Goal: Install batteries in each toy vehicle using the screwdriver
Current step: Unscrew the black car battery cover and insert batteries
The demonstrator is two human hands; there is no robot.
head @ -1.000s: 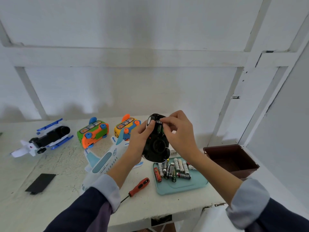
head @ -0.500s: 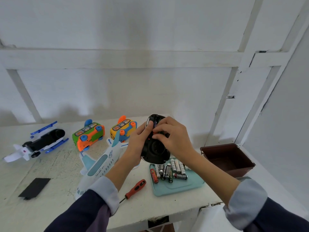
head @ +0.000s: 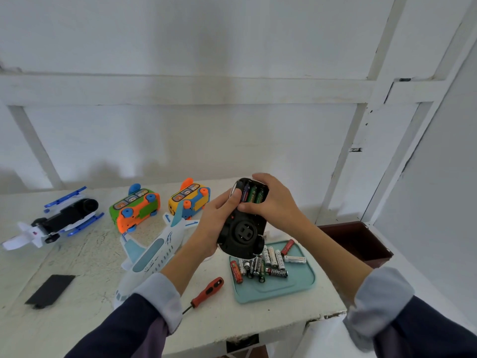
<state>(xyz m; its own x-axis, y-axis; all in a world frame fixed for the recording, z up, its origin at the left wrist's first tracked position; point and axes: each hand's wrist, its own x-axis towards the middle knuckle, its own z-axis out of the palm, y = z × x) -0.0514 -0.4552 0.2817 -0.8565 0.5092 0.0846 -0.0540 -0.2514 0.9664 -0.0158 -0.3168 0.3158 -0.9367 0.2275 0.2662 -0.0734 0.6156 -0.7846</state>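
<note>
I hold a black toy car (head: 241, 232) upside down above the table, its underside facing me. Three batteries (head: 251, 193) sit in its open compartment at the far end. My left hand (head: 215, 223) grips the car's left side, thumb beside the compartment. My right hand (head: 271, 202) curls round the car's far right end, thumb pressing just below the batteries. The red-handled screwdriver (head: 206, 291) lies on the table below my hands. A teal tray (head: 291, 285) holds several loose batteries (head: 260, 264).
A white toy plane (head: 152, 254) lies left of my hands. Orange-green (head: 134, 209) and yellow-blue (head: 189, 198) toy buses lie behind it, a black-and-white helicopter (head: 56, 219) at far left. A black battery cover (head: 50, 288) lies near the front left; a brown box (head: 358, 241) stands at right.
My right hand has shifted from over the compartment to the car's right end, uncovering three seated batteries. The car has tilted slightly toward me.
</note>
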